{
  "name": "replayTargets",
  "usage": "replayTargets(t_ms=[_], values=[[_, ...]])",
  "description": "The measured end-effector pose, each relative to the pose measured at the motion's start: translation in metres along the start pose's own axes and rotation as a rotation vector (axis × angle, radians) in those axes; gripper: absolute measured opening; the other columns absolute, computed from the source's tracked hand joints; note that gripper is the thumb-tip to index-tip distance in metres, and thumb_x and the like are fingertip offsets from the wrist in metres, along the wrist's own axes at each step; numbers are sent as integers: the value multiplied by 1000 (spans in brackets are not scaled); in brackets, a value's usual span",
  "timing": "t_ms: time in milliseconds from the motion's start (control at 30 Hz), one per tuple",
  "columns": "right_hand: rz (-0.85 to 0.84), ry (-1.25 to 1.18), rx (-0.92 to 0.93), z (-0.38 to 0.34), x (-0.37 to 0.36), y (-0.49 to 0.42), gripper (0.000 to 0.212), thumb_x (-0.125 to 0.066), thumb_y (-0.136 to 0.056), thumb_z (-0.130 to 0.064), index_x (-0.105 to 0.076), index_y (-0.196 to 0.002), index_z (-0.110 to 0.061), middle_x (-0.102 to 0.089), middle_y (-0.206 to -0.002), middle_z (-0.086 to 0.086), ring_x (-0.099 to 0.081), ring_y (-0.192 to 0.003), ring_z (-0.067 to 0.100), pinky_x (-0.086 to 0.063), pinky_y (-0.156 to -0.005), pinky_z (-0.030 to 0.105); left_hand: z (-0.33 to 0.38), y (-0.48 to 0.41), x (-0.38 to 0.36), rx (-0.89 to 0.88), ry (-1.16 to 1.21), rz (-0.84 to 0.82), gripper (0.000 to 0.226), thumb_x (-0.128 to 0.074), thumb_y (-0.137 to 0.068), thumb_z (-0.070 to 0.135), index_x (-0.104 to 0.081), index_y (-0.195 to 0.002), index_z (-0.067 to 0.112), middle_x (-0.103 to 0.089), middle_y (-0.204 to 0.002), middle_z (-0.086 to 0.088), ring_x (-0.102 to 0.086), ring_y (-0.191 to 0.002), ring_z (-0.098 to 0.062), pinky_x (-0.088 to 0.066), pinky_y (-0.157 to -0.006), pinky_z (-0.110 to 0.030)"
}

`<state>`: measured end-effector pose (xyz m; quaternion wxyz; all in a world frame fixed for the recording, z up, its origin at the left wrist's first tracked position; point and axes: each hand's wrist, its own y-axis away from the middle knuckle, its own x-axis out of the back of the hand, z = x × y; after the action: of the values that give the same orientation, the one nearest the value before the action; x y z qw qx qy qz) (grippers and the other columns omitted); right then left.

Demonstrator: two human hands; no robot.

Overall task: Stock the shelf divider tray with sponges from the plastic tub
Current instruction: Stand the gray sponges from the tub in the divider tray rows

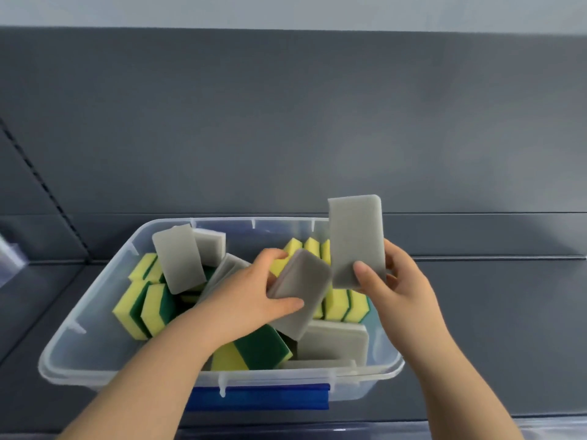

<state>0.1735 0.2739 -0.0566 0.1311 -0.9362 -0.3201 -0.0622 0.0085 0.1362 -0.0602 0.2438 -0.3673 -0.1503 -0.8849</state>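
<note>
A clear plastic tub (pixel 95 312) with a blue front latch stands on the grey shelf, holding several grey sponges and yellow-green sponges (pixel 143 309). My left hand (pixel 251 296) is inside the tub, closed around a grey sponge (pixel 301 287) that lies tilted. My right hand (pixel 400 281) holds another grey sponge (pixel 355 239) upright above the tub's right side. The divider tray is not clearly in view.
A dark grey back panel (pixel 286 122) rises behind the tub. The grey shelf surface (pixel 492 312) extends to the right. A slotted upright rail (pixel 41 182) runs at the left, with a clear plastic piece (pixel 9 258) at the left edge.
</note>
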Motion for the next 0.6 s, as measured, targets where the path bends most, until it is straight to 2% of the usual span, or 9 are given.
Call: replayTargets(t_ms=[67,133,167,267,333,433,500,600], values=[[-30,-33,-15,1,-7,-3,45,-62,-81,-30,-50,-124,-31,-64,-104,-10,-65,-92,11,-54,-83,43,-6,13,10,-6,148,137,70,-70,-69,54,-18,-111,73,-55,-99,25,-57,-87,2,-51,-68,-23],[-60,-38,-18,2,-12,-3,41,-63,-81,-31,-49,-119,-39,-64,-102,-11,-65,-90,11,-55,-81,41,-11,25,16,-6,278,253,82,-73,-69,47,-9,-109,81,-51,-105,28,-57,-92,0,-49,-65,-20],[-89,-41,-19,2,-16,-3,40,-63,-81,-32,-49,-117,-42,-64,-101,-11,-65,-89,10,-55,-80,39,-14,30,19,-5,337,307,86,-74,-68,44,-9,-110,81,-50,-109,27,-57,-96,-3,-51,-68,-22],[-199,-84,-57,1,-31,-3,45,-63,-80,-33,-47,-122,-38,-62,-103,-7,-65,-90,10,-57,-75,33,-19,42,28,-31,444,432,83,-75,-57,48,-23,-117,73,-56,-113,18,-60,-99,-7,-56,-73,-32],[-255,-94,-60,-2,-42,-3,48,-64,-79,-36,-46,-124,-38,-60,-107,-2,-63,-93,15,-58,-74,35,-22,50,36,-56,475,497,77,-75,-53,48,-34,-116,63,-63,-106,17,-63,-94,-3,-56,-70,-28],[-260,-93,-49,-8,-62,-1,45,-67,-73,-40,-46,-113,-41,-60,-102,2,-62,-92,21,-55,-75,40,-30,66,49,-56,517,572,62,-78,-59,37,-43,-107,56,-69,-97,16,-66,-88,-1,-54,-67,-24],[-243,-147,-64,-15,-78,1,36,-68,-73,-34,-47,-102,-38,-60,-99,4,-63,-87,21,-56,-67,35,-42,78,60,-32,538,622,53,-76,-62,33,-47,-100,55,-69,-96,16,-66,-87,-1,-53,-64,-21],[-245,-166,-36,-26,-108,7,36,-70,-70,-31,-46,-97,-31,-60,-96,6,-63,-84,22,-56,-64,36,-67,102,80,2,516,702,45,-76,-66,32,-50,-97,52,-67,-99,18,-65,-89,-1,-53,-70,-28]])
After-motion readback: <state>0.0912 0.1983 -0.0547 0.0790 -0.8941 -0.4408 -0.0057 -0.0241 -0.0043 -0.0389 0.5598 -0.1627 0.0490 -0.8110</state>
